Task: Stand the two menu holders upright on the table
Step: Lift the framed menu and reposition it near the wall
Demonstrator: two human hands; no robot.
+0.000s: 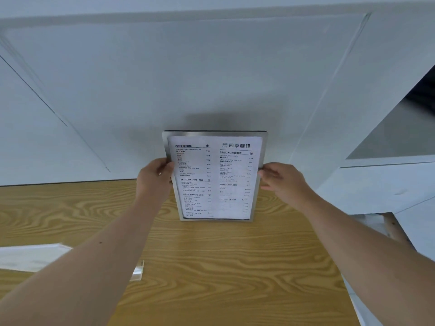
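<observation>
Wooden table (211, 267); upright menu holder (215, 175)

Both my bare arms reach forward, my left hand (154, 177) and right hand (283, 182) level, fingers curled inward.

Hidden and unclear parts

The second menu holder (30, 257) near the left edge of the table (211, 267) is blurred, cut by the picture edge and partly covered by the left forearm. On the upright menu holder (215, 176), the lower text is too faint to read.
</observation>
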